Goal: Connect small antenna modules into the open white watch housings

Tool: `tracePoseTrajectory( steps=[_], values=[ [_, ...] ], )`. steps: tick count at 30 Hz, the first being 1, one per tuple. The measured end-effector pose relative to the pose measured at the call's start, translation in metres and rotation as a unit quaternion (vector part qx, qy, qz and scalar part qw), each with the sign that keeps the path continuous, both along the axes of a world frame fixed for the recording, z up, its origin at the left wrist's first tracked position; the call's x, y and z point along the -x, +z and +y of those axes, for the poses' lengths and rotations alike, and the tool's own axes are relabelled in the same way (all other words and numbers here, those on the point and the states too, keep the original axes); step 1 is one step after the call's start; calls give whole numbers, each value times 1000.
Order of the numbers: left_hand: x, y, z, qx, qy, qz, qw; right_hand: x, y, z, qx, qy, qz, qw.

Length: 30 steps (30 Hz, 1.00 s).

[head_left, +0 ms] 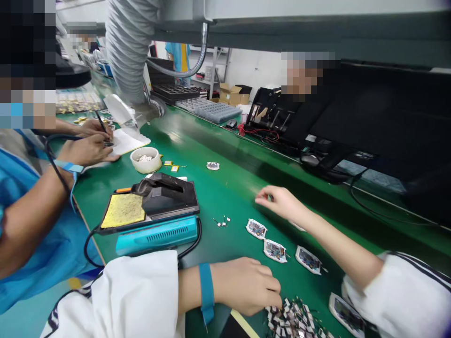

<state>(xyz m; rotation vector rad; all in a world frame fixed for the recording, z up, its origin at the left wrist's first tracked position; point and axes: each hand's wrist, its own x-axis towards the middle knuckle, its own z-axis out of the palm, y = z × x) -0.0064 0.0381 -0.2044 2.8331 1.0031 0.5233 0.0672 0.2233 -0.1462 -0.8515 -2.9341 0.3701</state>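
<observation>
My left hand (252, 285), with a blue band on its wrist, has curled fingers at the edge of a pile of small wired parts (291, 319). What its fingertips hold, if anything, is hidden. Farther forward, my right hand (280, 202) is over the green bench, thumb and fingers drawn together; nothing in them can be made out. White-framed circuit boards (275, 251) lie between and beside my hands, one partly under my right forearm. Three tiny wired parts (223, 222) lie apart from the pile, left of the boards.
A soldering iron stand with a yellow sponge (123, 210) sits on a turquoise unit (157, 234) at left. Beyond are a white bowl (145, 160) and one small white-framed board (213, 165). A co-worker's hands (88, 148) work at far left. Black monitors (384, 136) line the right.
</observation>
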Motion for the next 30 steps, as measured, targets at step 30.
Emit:
tracePoseTrajectory(
  steps=[30],
  values=[
    [13,38,12,98,128,-77,984,-129,-3,-20,-44,-193,28,980]
  ],
)
